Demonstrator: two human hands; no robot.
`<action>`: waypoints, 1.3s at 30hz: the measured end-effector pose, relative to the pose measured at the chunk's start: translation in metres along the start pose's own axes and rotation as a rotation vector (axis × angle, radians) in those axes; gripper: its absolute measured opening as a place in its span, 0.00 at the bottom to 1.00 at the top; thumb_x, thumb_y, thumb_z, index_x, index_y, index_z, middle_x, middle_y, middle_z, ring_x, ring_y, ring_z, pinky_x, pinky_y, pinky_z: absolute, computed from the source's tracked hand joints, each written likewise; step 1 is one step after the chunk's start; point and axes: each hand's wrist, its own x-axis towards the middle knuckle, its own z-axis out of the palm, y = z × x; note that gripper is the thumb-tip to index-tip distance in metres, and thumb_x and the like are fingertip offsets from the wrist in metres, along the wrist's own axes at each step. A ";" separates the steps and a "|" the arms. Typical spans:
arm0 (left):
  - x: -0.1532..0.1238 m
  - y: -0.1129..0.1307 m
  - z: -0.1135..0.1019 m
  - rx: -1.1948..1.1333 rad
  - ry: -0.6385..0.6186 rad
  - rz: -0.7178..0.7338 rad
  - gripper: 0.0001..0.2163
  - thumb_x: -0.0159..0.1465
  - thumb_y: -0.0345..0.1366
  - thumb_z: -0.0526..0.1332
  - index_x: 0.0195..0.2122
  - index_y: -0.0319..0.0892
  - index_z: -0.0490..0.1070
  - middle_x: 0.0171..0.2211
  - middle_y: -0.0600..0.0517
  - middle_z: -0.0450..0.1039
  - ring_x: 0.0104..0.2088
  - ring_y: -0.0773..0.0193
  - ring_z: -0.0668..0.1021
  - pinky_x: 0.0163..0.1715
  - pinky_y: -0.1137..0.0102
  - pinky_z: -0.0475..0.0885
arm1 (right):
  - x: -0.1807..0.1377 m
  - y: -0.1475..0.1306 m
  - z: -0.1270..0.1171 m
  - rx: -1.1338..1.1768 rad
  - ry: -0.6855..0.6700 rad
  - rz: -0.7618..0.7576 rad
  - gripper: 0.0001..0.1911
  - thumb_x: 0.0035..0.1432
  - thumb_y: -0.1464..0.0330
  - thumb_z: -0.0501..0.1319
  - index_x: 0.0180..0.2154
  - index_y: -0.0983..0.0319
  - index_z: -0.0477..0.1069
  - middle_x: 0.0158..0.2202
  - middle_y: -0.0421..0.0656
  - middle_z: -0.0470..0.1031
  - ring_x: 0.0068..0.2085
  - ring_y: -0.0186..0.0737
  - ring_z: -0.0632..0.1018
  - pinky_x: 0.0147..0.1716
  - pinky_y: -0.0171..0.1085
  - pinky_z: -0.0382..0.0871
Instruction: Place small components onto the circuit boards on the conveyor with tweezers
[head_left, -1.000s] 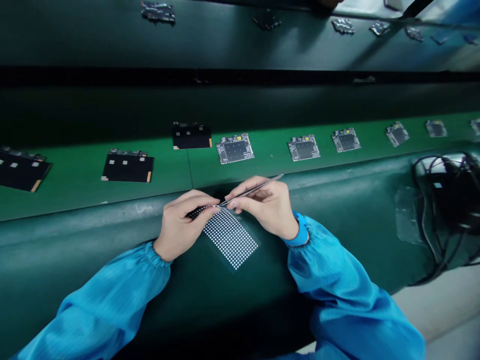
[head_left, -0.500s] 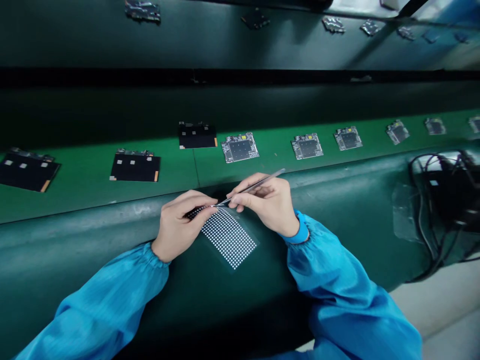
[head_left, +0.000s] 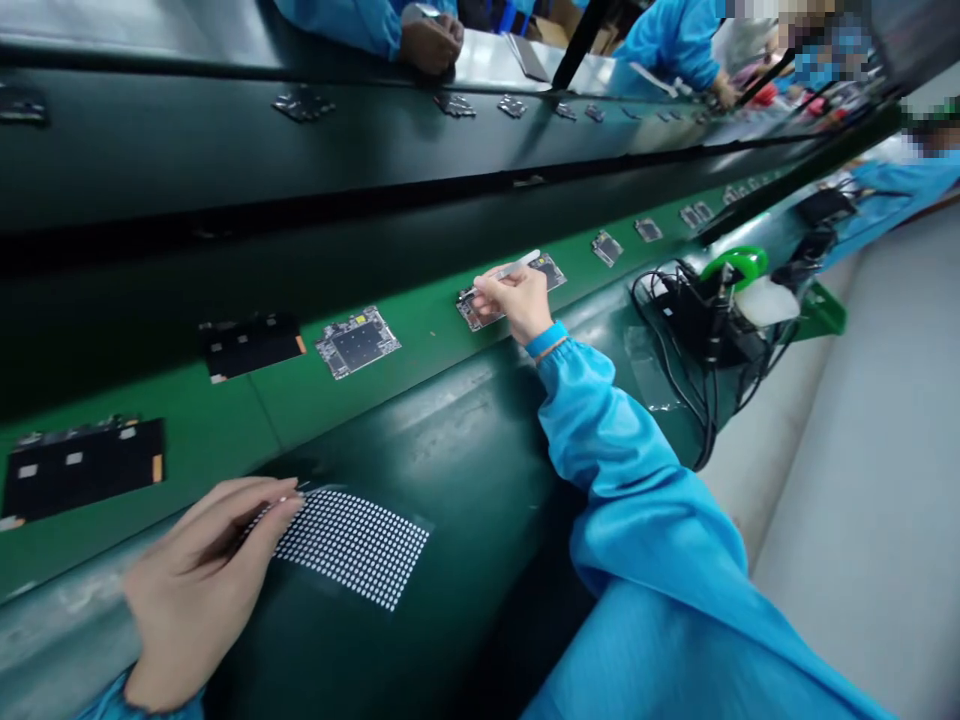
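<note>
My left hand (head_left: 210, 580) pinches the upper left edge of a clear sheet of small round white stickers (head_left: 360, 548), its far side hanging over the dark green bench edge. My right hand (head_left: 517, 300) is closed round metal tweezers (head_left: 517, 266), whose rear end points up and right. The tweezers' tip is over the left part of a circuit board (head_left: 471, 315) on the green belt; I cannot tell whether it touches. My fingers hide part of that board. Left of it lies another circuit board (head_left: 358, 343) with a yellow mark.
Boards with black sheets (head_left: 86, 468) lie at the left of the green belt (head_left: 420, 350). More boards (head_left: 606, 247) run off to the right. Black cables (head_left: 697, 400) and a green tape dispenser (head_left: 739, 265) stand on the right. Across the line, a co-worker's hands (head_left: 430, 45) show.
My right hand with the tweezers has moved from the sticker sheet, away to the right, over a board on the belt. My left hand keeps the sheet. The view has turned right.
</note>
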 end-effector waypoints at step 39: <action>0.003 -0.006 -0.005 0.052 -0.063 0.079 0.06 0.65 0.42 0.69 0.39 0.49 0.81 0.42 0.52 0.82 0.41 0.56 0.83 0.45 0.61 0.83 | 0.001 0.005 -0.004 -0.040 0.083 0.090 0.12 0.52 0.69 0.73 0.30 0.63 0.71 0.19 0.39 0.75 0.18 0.33 0.75 0.16 0.28 0.72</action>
